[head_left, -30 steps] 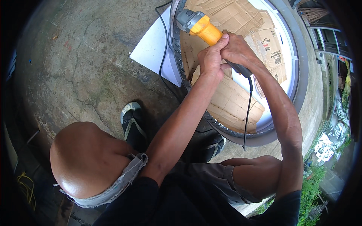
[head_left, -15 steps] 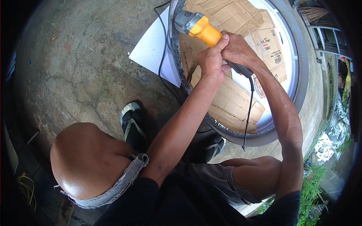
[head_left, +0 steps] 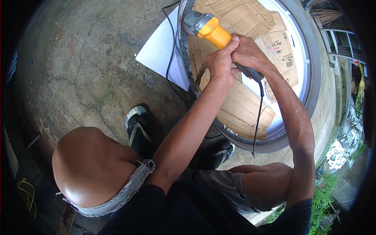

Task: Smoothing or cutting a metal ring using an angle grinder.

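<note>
Both of my hands are wrapped round a yellow angle grinder [head_left: 215, 33] with a grey head. My left hand [head_left: 220, 62] closes on the body from the near side, its thumb pressed against the other hand. Farther right, my right hand [head_left: 250, 53] grips the rear of the body, and the black cord [head_left: 258, 117] hangs from the dark handle end. The grinder's head lies at the left inner edge of a large round dark-rimmed frame [head_left: 313, 66]; its disc is hidden. Flattened brown cardboard [head_left: 243, 113] lies inside the frame.
A white sheet [head_left: 158, 55] lies on the concrete floor [head_left: 86, 70] left of the frame, with a black cable [head_left: 168, 72] running across it. My sandalled foot [head_left: 139, 131] stands near the frame. Green plants [head_left: 325, 192] and shiny scraps [head_left: 338, 154] lie at the right.
The grinder and both hands stay almost where they were, with only a very slight shift rightward in the picture. My grip is the same.
</note>
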The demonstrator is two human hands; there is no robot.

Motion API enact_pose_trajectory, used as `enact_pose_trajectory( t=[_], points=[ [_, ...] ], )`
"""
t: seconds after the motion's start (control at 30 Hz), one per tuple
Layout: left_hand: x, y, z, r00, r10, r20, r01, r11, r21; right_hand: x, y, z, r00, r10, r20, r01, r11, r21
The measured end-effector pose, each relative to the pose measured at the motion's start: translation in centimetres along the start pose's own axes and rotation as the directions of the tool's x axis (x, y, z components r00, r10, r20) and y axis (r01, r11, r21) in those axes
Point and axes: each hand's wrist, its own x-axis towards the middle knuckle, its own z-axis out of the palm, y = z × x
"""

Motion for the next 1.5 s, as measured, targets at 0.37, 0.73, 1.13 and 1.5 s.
enact_pose_trajectory(
  t=[0.37, 0.73, 1.13, 1.5],
  points=[
    [-0.2, -0.1, 0.1, 1.000, -0.026, -0.001, 0.026, 1.000, -0.004, -0.3, 0.0, 0.1, 1.000, 0.004, -0.026, -0.004, 1.000, -0.012],
    [-0.2, -0.7, -0.2, 0.999, -0.013, 0.046, 0.013, 1.000, -0.013, -0.3, 0.1, 0.1, 0.999, -0.027, -0.036, 0.025, 0.999, -0.043],
    [0.1, -0.6, -0.3, 0.996, -0.020, 0.084, 0.021, 1.000, 0.000, -0.3, -0.2, -0.1, 0.998, -0.004, -0.067, -0.001, 0.997, -0.073],
    [0.3, -0.1, -0.1, 1.000, -0.018, 0.025, 0.016, 0.998, 0.057, 0.3, 0.3, 0.2, 1.000, 0.020, 0.002, -0.020, 0.999, 0.026]
  ],
)
